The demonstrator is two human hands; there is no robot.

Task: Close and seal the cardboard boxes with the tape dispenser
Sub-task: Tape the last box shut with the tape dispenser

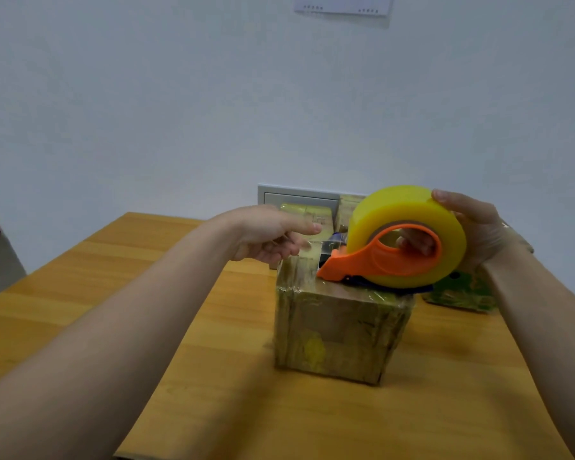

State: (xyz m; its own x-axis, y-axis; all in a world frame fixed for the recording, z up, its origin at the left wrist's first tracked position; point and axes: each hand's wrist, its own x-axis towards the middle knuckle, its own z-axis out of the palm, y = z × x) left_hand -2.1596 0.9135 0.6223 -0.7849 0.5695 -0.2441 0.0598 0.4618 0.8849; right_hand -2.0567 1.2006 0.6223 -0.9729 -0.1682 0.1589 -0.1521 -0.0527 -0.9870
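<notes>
A small cardboard box (339, 330), wrapped in shiny clear tape, stands in the middle of the wooden table (186, 327). On its top rests an orange tape dispenser (379, 257) carrying a thick yellow roll of tape (402, 207). My right hand (475, 224) grips the roll from the far right side, with fingers showing through the dispenser's hole. My left hand (273, 234) hovers at the box's far left top edge, its fingers on a raised flap or strip of tape (307, 260) there.
More taped boxes (307, 215) sit behind, against a grey panel (296, 194) at the wall. A green patterned box (462, 293) lies to the right, behind my right forearm. The table's left edge runs diagonally beside the floor.
</notes>
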